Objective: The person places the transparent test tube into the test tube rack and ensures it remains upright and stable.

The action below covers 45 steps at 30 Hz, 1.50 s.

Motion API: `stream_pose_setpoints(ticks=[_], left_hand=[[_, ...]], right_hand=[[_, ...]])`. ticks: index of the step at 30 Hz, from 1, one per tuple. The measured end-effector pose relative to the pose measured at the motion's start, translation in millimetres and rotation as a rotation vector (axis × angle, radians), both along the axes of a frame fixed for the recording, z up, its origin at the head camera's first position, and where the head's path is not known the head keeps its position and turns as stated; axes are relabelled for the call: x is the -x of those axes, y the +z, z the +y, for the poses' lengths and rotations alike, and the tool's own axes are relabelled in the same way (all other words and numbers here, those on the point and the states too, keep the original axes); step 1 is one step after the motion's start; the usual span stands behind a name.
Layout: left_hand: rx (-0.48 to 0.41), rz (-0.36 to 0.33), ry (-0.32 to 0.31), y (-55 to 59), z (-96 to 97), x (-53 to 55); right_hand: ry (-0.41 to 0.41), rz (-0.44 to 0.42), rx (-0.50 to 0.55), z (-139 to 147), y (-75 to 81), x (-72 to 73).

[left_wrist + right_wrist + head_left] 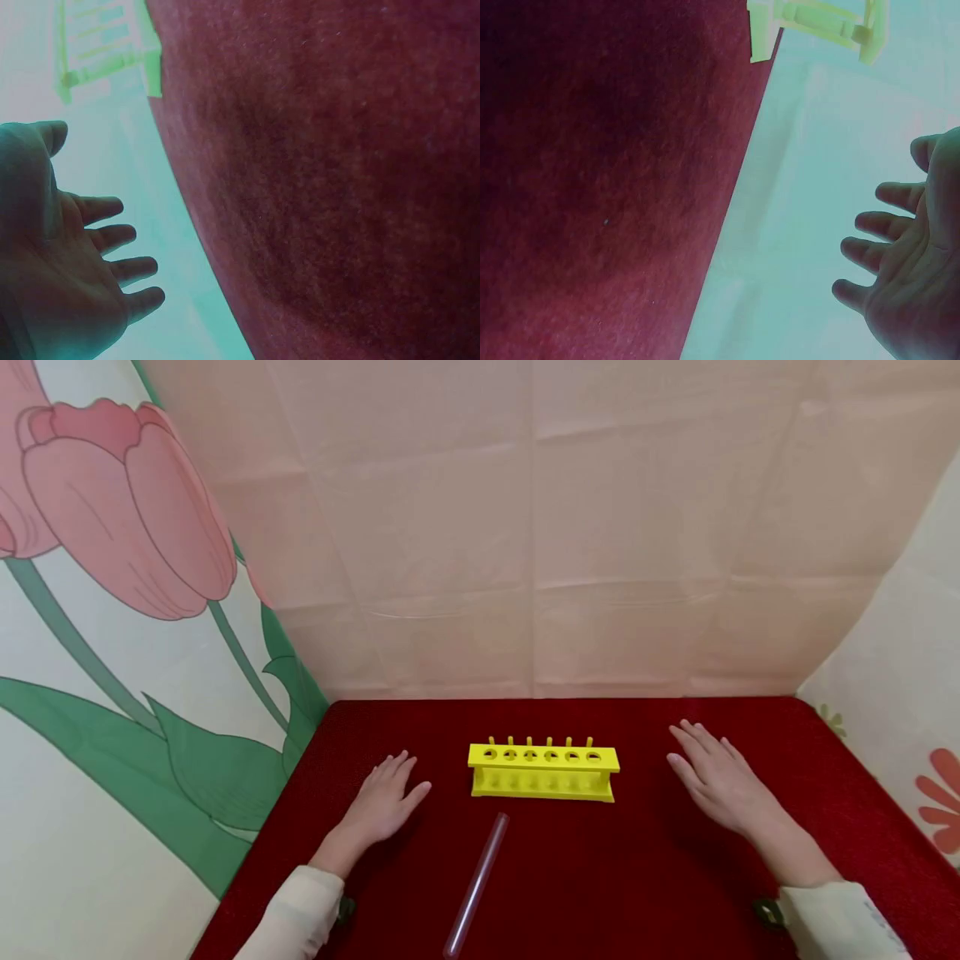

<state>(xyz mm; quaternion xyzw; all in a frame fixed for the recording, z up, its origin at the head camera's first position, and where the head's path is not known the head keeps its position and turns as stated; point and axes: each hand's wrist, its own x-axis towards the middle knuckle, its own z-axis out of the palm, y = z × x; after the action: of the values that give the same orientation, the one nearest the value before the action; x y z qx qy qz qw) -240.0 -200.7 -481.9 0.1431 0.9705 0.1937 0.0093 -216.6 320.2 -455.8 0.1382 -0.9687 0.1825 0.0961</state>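
Observation:
A yellow test tube rack (543, 785) stands on the red cloth, with a row of round holes along its top and pegs behind them. In front of it lies a clear tube (477, 885), slanting toward the near edge. My left hand (381, 803) is left of the rack, palm down, fingers straight and nothing in it. On the other side, my right hand (723, 785) is held out flat with its fingers extended, also holding nothing. Both wrist views show bare palms, with part of the rack (154, 71) at the top of the left one.
Red cloth (637, 893) covers the table. A plain pinkish sheet (525, 527) hangs behind its far edge. On the left is a curtain (112, 652) with large tulips, and on the right a pale one (885, 677) with a red flower print.

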Motion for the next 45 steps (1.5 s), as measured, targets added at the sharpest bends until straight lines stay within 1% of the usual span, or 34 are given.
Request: stream_pose_setpoints(ticks=[4,10,17,23,28,34,41,45], left_hand=[[0.009,-0.015,0.001,-0.7,3.2,-1.9],[0.028,-0.011,-0.011,-1.6,9.3,-4.8],[0.057,-0.025,-0.026,-4.7,17.7,-11.1],[0.054,-0.045,-0.044,-7.9,23.8,-16.7],[0.049,-0.045,-0.052,-6.0,27.5,-19.9],[0.063,-0.061,-0.065,-3.8,33.4,-23.9],[0.072,-0.086,-0.079,-6.3,40.4,-26.5],[0.071,-0.095,-0.095,-6.9,44.0,-28.2]], right_hand=[[0.014,0.014,0.001,-4,0.6,1.2],[0.031,0.028,-0.007,-13,2.3,3.5],[0.048,0.014,-0.015,-24,2.4,5.0],[0.065,0.012,-0.011,-31,0.4,6.0],[0.072,0.000,-0.002,-36,-0.7,6.9],[0.078,-0.002,0.001,-44,0.5,7.2],[0.092,0.020,-0.010,-53,1.7,8.2],[0.088,0.007,-0.017,-57,0.6,9.7]])
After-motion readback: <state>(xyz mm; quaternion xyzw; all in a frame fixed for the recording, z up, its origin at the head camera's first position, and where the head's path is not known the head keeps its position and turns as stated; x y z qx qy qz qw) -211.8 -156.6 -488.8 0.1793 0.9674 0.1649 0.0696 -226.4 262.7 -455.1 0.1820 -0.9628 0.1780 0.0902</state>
